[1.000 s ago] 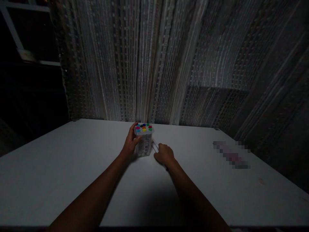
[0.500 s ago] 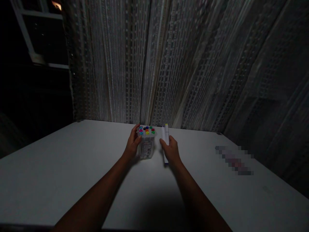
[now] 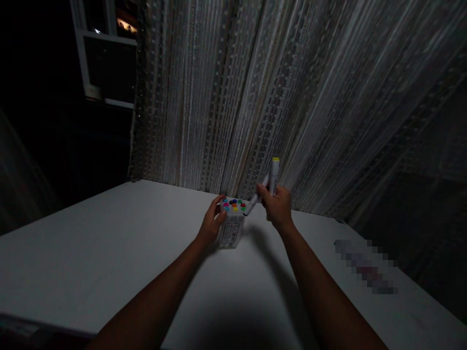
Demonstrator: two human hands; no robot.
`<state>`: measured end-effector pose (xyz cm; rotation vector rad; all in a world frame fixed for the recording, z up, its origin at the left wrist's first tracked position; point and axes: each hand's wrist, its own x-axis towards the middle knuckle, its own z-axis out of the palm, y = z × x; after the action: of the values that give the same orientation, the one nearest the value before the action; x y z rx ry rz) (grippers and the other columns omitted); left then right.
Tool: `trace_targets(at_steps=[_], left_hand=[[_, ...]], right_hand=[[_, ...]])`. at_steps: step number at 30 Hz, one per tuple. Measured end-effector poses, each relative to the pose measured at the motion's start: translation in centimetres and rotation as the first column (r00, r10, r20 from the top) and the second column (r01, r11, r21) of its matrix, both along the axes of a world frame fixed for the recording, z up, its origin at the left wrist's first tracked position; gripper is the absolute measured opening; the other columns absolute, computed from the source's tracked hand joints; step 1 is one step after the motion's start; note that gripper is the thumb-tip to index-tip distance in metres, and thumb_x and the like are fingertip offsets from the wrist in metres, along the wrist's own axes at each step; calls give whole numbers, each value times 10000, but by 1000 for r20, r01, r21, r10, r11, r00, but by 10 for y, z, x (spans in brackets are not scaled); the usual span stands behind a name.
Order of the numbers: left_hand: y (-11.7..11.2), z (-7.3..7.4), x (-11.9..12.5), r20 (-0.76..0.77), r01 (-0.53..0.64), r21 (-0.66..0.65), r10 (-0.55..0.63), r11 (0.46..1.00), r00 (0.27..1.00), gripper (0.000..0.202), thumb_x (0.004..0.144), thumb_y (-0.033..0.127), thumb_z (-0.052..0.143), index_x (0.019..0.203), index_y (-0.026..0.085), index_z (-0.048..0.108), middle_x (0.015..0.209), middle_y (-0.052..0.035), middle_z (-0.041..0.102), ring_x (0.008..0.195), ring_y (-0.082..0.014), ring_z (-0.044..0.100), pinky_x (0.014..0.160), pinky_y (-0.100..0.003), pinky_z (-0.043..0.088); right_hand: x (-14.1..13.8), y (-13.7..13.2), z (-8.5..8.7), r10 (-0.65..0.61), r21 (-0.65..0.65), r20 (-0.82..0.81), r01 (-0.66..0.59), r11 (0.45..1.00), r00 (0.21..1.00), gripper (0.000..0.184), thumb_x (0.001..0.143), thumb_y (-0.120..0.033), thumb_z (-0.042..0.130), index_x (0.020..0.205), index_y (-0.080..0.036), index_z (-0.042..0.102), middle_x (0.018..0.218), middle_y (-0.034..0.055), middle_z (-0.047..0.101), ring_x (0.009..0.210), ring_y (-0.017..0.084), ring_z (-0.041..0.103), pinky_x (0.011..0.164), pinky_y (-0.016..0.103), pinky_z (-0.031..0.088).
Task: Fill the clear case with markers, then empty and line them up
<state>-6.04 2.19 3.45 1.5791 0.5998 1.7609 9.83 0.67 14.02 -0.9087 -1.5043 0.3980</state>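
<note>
A clear plastic box (image 3: 230, 234) stands upright on the table, with several markers (image 3: 234, 205) in it showing coloured ends. My left hand (image 3: 210, 223) grips the box from its left side, thumb at the front and fingers toward the back. My right hand (image 3: 278, 206) is raised to the right of the box, closed on white markers. One yellow-ended marker (image 3: 275, 170) points up from the fist. Another marker (image 3: 252, 204) slants down to the left, its dark tip close to the box's top right edge; whether it touches cannot be made out.
The white table (image 3: 109, 262) reaches back to a hanging patterned curtain (image 3: 204, 97). A blurred-out flat item (image 3: 365, 267) lies near the table's right edge. A window (image 3: 109, 68) is at the upper left. The room is dim.
My right hand has risen off the table with the markers, and one of them now tilts toward the box. My left hand still holds the box. The view has shifted and tilted.
</note>
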Motion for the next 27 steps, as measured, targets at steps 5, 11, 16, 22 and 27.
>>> trace_targets(at_steps=[5,11,16,22,27], left_hand=[[0,1,-3,-55,-24,28,25,999,998,560,790,521,489,1211,160,416,1105,-114,546,999,-267,522,863,-391,392],[3,-1,-5,-118,-116,137,133,984,984,473,807,486,482,1165,177,488,1210,-116,466,1133,-269,424,931,-387,344],[6,-2,-6,-162,-159,164,185,974,969,420,816,453,480,1145,195,516,1223,-112,455,1153,-271,404,920,-400,357],[7,-1,-5,-184,-180,161,208,970,961,378,821,439,474,1104,201,554,1220,-110,456,1152,-269,409,911,-404,375],[5,-1,-5,-197,-187,158,217,969,956,365,829,430,463,1095,199,559,1226,-110,453,1156,-268,407,920,-418,371]], right_hand=[[-10,7,10,-38,60,90,33,998,995,285,713,-417,539,613,-155,489,525,-24,434,507,100,420,475,214,339],[-20,16,3,6,13,107,-7,1000,994,289,719,-424,521,603,-165,465,514,-26,420,502,106,416,470,217,332],[-27,17,4,32,8,133,-34,999,991,291,710,-423,527,598,-163,461,520,-29,415,493,98,399,464,215,323],[-27,15,11,16,21,198,-20,1000,980,278,696,-403,519,568,-168,441,520,-32,412,497,96,400,485,221,325],[-26,14,10,-2,5,305,0,1000,952,248,702,-353,505,552,-168,436,525,-24,432,505,100,411,490,216,308]])
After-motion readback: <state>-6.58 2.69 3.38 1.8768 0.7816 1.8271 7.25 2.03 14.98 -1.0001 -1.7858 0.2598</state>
